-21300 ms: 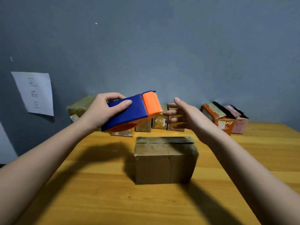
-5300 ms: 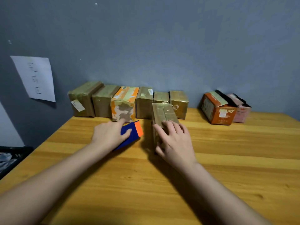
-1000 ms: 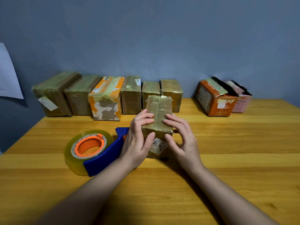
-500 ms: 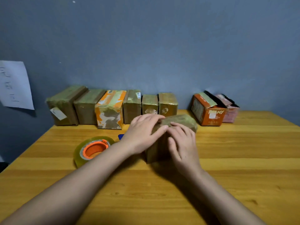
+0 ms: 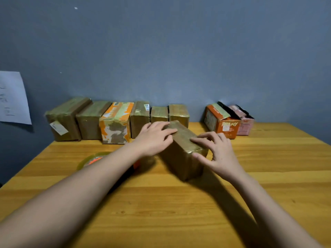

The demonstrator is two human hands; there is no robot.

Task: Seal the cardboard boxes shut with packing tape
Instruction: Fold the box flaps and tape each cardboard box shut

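A brown cardboard box (image 5: 180,154) wrapped in shiny tape lies on the wooden table (image 5: 161,212), turned at an angle. My left hand (image 5: 154,138) rests flat on its far top end. My right hand (image 5: 216,153) grips its near right corner, fingers on top and thumb on the end face. The tape dispenser (image 5: 93,160), an orange hub with a yellowish roll, lies on the table to the left, mostly hidden behind my left forearm.
A row of several taped boxes (image 5: 114,120) stands against the grey wall at the back left. An orange box (image 5: 222,120) and a pink box (image 5: 243,120) sit at the back right. A sheet of paper (image 5: 12,99) hangs on the left wall.
The box has been turned from standing upright between my hands to lying at an angle. My left hand has shifted to its far end, my right hand to its near corner.
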